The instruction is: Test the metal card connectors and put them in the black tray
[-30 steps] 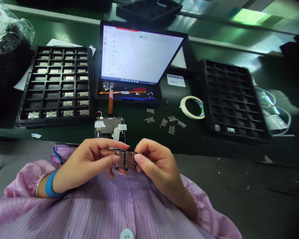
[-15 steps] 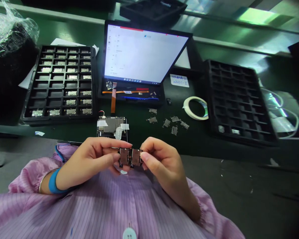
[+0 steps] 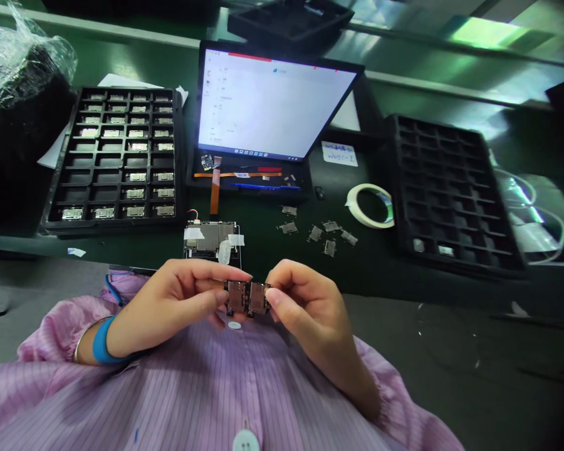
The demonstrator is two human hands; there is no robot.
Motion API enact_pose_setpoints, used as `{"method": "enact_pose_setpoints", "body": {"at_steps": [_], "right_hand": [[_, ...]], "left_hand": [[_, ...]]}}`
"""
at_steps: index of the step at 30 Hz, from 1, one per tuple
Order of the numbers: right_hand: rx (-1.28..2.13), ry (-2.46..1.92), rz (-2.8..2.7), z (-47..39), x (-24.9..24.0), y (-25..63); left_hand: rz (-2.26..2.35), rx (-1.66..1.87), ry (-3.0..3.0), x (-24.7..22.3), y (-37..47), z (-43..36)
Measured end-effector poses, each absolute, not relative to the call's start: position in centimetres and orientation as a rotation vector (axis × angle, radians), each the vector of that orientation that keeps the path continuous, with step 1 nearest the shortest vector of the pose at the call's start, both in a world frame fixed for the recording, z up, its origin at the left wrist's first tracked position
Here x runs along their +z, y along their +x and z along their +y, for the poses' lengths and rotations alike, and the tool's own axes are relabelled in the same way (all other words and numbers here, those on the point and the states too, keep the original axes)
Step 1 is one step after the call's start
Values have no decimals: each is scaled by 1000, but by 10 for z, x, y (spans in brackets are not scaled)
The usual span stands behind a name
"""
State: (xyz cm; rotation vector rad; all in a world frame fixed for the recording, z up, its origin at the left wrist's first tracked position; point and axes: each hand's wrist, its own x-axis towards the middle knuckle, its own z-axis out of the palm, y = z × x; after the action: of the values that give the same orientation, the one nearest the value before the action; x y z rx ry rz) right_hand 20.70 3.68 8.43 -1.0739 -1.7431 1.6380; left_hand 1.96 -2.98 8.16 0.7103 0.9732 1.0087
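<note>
Between the fingertips of both hands, close to my shirt front, are two small circuit boards with metal covers, side by side. My left hand point(image 3: 185, 304) pinches the left board point(image 3: 236, 296) at its left edge, thumb in front. My right hand point(image 3: 305, 307) is closed on the right board point(image 3: 257, 297), its thumb tip over the board's right edge. Whether the two boards are joined or just touching, I cannot tell. Right behind the hands lies a larger circuit board point(image 3: 211, 237) with strips of white tape on it.
At the left stands a black tray point(image 3: 117, 222) of small metal parts. Another black tray point(image 3: 455, 200) is at the right, beside a tape roll point(image 3: 355, 203). Several loose metal parts point(image 3: 329, 248) lie before the laptop point(image 3: 272, 106). An orange flex cable point(image 3: 215, 188) runs from it.
</note>
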Motion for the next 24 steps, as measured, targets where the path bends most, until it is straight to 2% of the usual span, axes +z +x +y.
{"method": "enact_pose_setpoints", "body": {"at_steps": [24], "right_hand": [[1625, -1098, -1756, 37, 82, 206]], "left_hand": [[994, 994, 761, 79, 17, -30]]}}
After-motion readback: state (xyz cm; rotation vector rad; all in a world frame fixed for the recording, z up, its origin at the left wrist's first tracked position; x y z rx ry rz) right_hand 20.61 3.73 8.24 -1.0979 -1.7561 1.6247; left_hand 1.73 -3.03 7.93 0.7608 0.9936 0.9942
